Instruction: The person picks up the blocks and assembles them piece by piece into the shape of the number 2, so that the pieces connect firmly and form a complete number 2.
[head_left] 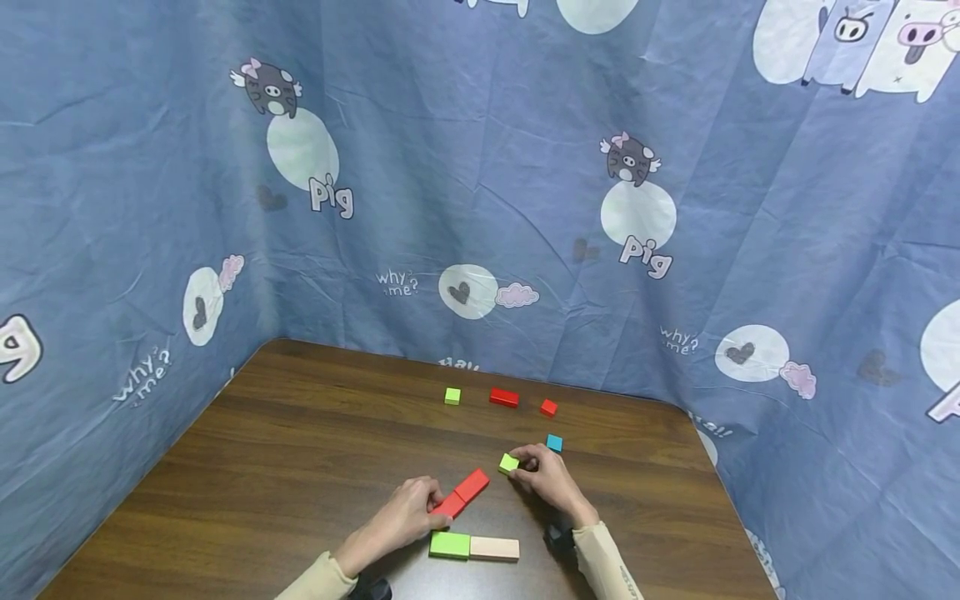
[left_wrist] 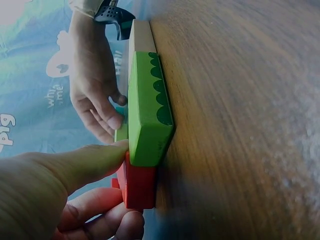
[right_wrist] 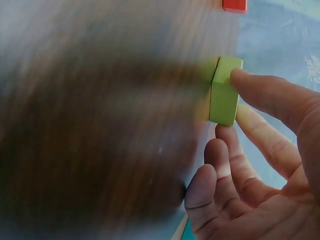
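Note:
My left hand (head_left: 408,510) pinches the near red block (head_left: 450,506) between thumb and fingers. A second red block (head_left: 473,483) meets its far end, so the two form a slanting line. My right hand (head_left: 551,479) holds a yellow-green cube (head_left: 509,464) between thumb and forefinger, a little right of that line. In the right wrist view the thumb and fingertips touch the cube (right_wrist: 226,92), which is at the tabletop. In front of the left hand lies a bright green block (head_left: 450,546), end to end with a pale wooden block (head_left: 495,549). The left wrist view shows scallops on the green block (left_wrist: 147,110).
A blue cube (head_left: 554,443) sits just beyond the right hand. Farther back on the brown wooden table (head_left: 322,433) are another yellow-green cube (head_left: 452,396), a long red block (head_left: 504,397) and a red cube (head_left: 549,407). A blue printed cloth (head_left: 480,208) hangs behind.

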